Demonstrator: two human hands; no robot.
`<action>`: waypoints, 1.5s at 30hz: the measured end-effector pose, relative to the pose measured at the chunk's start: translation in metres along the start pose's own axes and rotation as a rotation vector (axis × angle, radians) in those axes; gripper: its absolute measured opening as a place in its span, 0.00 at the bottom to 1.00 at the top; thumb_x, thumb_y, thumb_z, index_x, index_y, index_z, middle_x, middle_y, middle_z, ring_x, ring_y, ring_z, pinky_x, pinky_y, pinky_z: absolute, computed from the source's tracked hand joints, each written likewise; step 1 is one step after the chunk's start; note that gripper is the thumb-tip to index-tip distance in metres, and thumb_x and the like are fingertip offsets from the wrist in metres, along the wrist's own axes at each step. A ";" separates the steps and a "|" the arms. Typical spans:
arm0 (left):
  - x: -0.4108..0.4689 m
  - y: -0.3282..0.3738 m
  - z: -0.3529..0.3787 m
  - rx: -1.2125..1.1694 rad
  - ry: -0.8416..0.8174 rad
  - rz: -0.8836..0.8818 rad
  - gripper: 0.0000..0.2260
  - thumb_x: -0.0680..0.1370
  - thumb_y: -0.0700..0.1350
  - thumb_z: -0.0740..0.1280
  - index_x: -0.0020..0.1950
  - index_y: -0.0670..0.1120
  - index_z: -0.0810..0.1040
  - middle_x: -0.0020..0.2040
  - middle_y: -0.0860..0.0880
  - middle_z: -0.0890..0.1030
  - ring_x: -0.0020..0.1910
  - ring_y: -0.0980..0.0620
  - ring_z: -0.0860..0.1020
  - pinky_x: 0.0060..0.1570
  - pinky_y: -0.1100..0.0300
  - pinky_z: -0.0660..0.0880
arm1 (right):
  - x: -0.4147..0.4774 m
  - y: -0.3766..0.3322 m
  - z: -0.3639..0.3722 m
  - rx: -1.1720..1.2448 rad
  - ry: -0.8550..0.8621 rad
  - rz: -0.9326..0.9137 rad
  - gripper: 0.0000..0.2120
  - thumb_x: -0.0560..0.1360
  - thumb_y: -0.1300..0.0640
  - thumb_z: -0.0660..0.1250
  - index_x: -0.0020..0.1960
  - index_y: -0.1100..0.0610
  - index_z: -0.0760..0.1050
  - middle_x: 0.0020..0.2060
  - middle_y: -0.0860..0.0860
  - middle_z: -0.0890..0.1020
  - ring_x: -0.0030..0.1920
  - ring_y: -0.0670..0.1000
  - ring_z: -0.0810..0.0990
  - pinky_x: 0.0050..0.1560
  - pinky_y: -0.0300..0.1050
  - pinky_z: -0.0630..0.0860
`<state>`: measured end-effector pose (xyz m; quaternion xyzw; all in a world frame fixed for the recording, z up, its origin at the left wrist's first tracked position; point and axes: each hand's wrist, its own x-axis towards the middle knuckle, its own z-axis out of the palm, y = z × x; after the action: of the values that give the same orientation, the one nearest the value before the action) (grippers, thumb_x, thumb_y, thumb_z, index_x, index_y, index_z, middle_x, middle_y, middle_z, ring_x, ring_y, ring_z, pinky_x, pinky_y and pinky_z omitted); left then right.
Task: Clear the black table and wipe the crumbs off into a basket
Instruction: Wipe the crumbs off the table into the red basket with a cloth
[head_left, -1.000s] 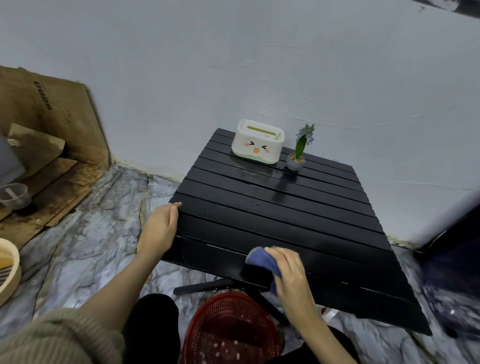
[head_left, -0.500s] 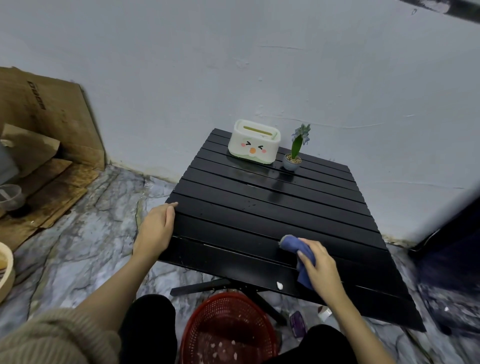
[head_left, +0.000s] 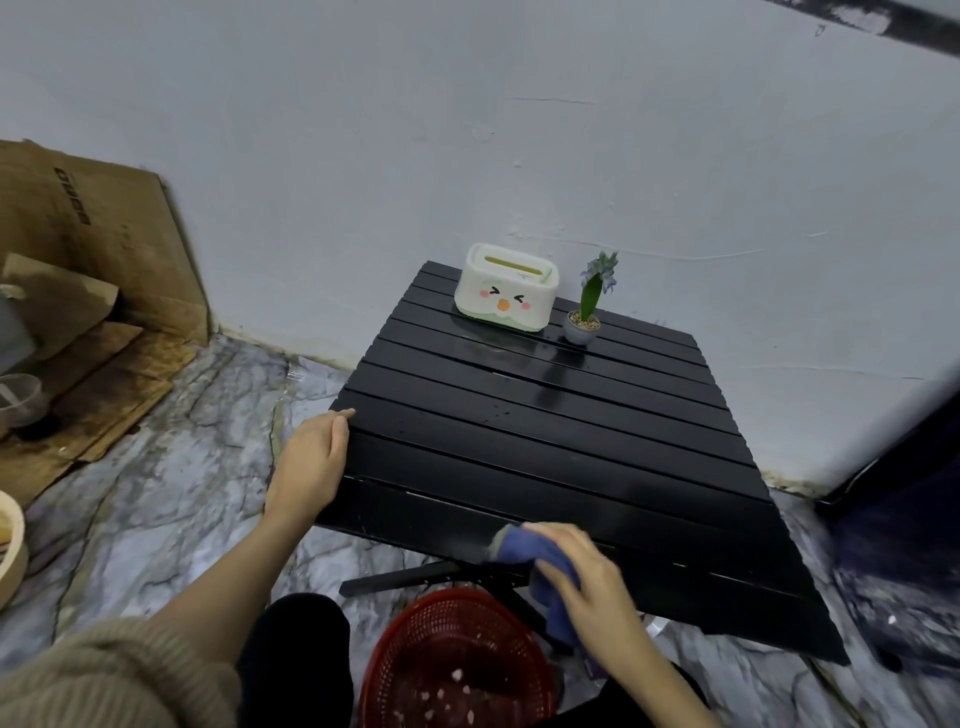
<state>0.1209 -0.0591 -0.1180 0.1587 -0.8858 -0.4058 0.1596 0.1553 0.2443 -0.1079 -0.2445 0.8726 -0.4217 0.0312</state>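
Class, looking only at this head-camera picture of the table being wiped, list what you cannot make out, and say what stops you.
1. Crumbs near the blue cloth: motion blur around the right hand hides them.
2. The red basket: its near side is cut off by the bottom edge.
3. The black table legs: mostly hidden under the top.
4. The left hand fingertips: hidden over the table's edge.
5. The round container: cut off at the left edge.

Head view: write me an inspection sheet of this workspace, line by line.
Surface: black slatted table, no crumbs visible.
Job's things: blue cloth at near edge; red basket below on the floor, crumbs inside.
Clutter: tissue box and small potted plant at far edge.
Grippers: left hand grips table's left edge; right hand holds the cloth.
Cables: nothing seen.
Surroundings: marble floor, cardboard against wall.
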 end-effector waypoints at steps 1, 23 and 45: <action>0.000 0.000 0.000 0.000 0.002 0.001 0.18 0.80 0.44 0.50 0.62 0.40 0.74 0.62 0.41 0.77 0.62 0.44 0.73 0.61 0.53 0.67 | 0.002 0.003 -0.011 0.007 0.055 0.012 0.15 0.73 0.48 0.58 0.57 0.51 0.75 0.55 0.40 0.78 0.57 0.37 0.74 0.57 0.26 0.66; 0.002 0.000 0.003 -0.010 0.128 -0.038 0.21 0.77 0.47 0.49 0.62 0.39 0.73 0.61 0.39 0.77 0.61 0.44 0.74 0.55 0.63 0.63 | 0.237 -0.038 0.129 -0.278 -0.019 0.047 0.21 0.78 0.59 0.57 0.71 0.57 0.62 0.71 0.55 0.65 0.73 0.53 0.58 0.70 0.49 0.59; 0.023 0.041 -0.035 -0.119 0.012 0.032 0.17 0.80 0.44 0.52 0.66 0.41 0.70 0.67 0.44 0.73 0.67 0.50 0.69 0.54 0.75 0.58 | 0.149 -0.066 0.148 -0.232 -0.057 -0.078 0.19 0.77 0.61 0.59 0.68 0.58 0.66 0.69 0.57 0.70 0.71 0.54 0.63 0.70 0.47 0.60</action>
<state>0.1083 -0.0662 -0.0614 0.1373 -0.8616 -0.4542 0.1803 0.0891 0.0354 -0.1307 -0.2920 0.9042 -0.3115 0.0109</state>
